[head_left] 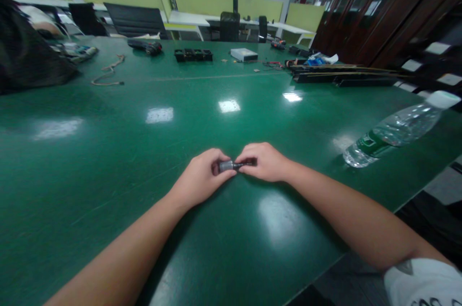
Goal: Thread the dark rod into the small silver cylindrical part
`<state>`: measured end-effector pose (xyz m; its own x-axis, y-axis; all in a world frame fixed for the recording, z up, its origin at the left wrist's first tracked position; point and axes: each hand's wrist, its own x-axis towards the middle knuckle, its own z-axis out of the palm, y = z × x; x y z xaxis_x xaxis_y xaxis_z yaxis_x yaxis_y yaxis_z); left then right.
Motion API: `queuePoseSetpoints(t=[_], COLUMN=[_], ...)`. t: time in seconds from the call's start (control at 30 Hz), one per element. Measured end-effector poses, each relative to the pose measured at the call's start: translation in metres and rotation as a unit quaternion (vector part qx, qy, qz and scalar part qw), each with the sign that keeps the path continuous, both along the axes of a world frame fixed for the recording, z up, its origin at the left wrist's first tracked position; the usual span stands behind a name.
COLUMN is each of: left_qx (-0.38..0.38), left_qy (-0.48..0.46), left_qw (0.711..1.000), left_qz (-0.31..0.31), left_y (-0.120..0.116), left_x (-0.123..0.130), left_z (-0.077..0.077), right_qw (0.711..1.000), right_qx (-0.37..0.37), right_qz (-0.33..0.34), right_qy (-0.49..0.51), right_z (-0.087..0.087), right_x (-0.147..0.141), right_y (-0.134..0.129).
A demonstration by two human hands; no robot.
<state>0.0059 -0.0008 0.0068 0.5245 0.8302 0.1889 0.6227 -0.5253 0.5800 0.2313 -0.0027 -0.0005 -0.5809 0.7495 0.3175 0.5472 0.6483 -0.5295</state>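
Metal cylinder: small, grey, round-bodied, with a dull sheen; the cylinder [226, 166] lies between the two hands, over the near part of the counter [108, 166].
Narrow dark shaft: slimmer than the cylinder and in line with it [238, 165]; whether the two are one piece is too small to tell.
Left grip: the left hand [202, 173] is clamped on the cylinder, thumb and fingers on opposite sides, its far end hidden in the palm.
Right grip: the right hand [269, 161] is closed on the shaft, pinched between thumb and fingers.
Handling: the smooth round body could roll, so firm thumb pressure from the left suits it; a light right pinch, wrists level, should hold both parts on one axis without side load.
Counter surface: hard, glossy green, finely scratched, mirroring the ceiling lights; a dropped part would probably roll.
Plastic bottle: clear, ribbed, green-labelled, white-capped [397, 128], right of the right hand and well apart.
Far side: flat pale box [244, 55], black segmented holder [193, 55], limp tan cord [108, 71], long dark bars [317, 76].
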Motion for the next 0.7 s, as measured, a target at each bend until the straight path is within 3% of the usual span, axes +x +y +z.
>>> queuePoseSetpoints(t=[0.7], left_qx=[0.004], left_qy=[0.001], left_qw=[1.0], left_qz=[0.007], left_y=[-0.0003], left_x=[0.0014], left_z=[-0.0008], right_qw=[1.0], right_qx=[-0.009], right_qz=[-0.005], right_qy=[0.006], right_z=[0.003], right_x=[0.0073], right_y=[-0.0011])
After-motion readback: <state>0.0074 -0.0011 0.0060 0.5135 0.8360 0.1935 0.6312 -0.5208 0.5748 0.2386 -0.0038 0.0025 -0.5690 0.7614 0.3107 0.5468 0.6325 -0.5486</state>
